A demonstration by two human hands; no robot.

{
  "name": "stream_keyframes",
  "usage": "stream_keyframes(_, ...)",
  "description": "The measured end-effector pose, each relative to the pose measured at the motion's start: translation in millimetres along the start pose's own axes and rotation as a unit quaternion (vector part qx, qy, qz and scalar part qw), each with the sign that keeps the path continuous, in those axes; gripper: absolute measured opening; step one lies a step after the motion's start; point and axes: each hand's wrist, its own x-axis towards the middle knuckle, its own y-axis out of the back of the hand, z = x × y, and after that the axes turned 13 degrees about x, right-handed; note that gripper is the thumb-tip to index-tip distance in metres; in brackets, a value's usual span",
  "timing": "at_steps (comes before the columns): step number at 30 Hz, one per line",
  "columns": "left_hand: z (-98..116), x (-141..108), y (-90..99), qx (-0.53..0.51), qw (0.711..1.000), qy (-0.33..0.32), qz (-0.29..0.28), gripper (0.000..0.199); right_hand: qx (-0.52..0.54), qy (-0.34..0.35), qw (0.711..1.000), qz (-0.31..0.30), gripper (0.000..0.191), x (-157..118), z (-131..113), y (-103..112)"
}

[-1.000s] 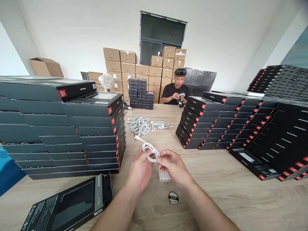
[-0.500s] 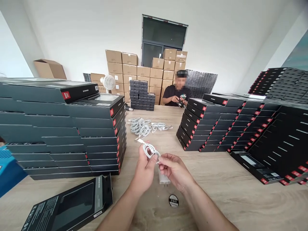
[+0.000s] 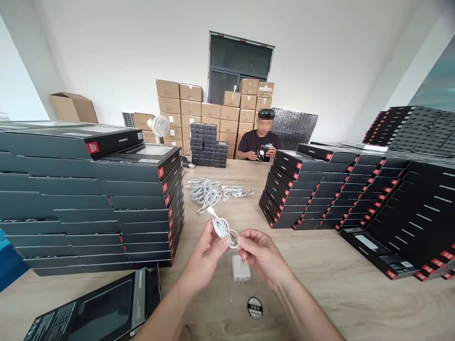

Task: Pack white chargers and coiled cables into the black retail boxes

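A coiled white charging cable (image 3: pixel 222 228) is held up over the table between my two hands. My left hand (image 3: pixel 210 248) is closed around the coil, its thumb pressed on the lower part. With thumb and fingertips, my right hand (image 3: pixel 256 246) pinches a small loop at the coil's right side. The cable's white plug end sticks out at the upper left. Just below the hands, a white charger (image 3: pixel 241 269) lies on the table, prongs toward me. Nearer to me is a round black-and-white sticker (image 3: pixel 255 307).
More coiled cables (image 3: pixel 209 192) lie ahead. Tall stacks of black boxes stand at left (image 3: pixel 85 203) and right (image 3: pixel 302 189). An open-ended black box (image 3: pixel 95 308) lies at lower left. Across the table (image 3: pixel 227 173) a person (image 3: pixel 261 139) handles a dark item.
My right hand has drawn a loop out from the coil's right side, and the charger is now less covered. The view has tilted slightly up. The person opposite has raised the dark item.
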Motion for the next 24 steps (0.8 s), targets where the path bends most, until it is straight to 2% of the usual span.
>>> stream_keyframes(2,-3,0,0.4,0.005,1.000,0.016,0.003,0.032,-0.064,0.033,0.997,-0.019,0.038,0,-2,1)
stream_keyframes(5,-5,1,-0.8,-0.070,0.997,0.027,0.014,0.038,-0.165,0.049,0.985,-0.035,0.039,0,-3,3)
stream_keyframes(9,0,1,-1.3,-0.167,0.984,0.066,0.002,0.034,-0.232,0.051,0.971,-0.039,0.039,1,-4,7)
stream_keyframes(13,4,-4,-0.4,-0.200,0.965,0.157,-0.068,0.023,-0.236,0.117,0.964,-0.025,0.034,2,-10,12)
stream_keyframes(17,0,-9,-2.1,-0.175,0.955,0.185,-0.151,0.023,-0.253,0.179,0.951,-0.022,0.033,2,-14,12)
stream_keyframes(20,0,-10,-3.6,-0.177,0.947,0.204,-0.173,0.023,-0.229,0.196,0.953,-0.026,0.023,3,-12,12)
stream_keyframes(24,4,-10,-5.9,-0.206,0.939,0.218,-0.166,0.024,-0.118,0.178,0.977,0.012,0.026,4,-5,10)
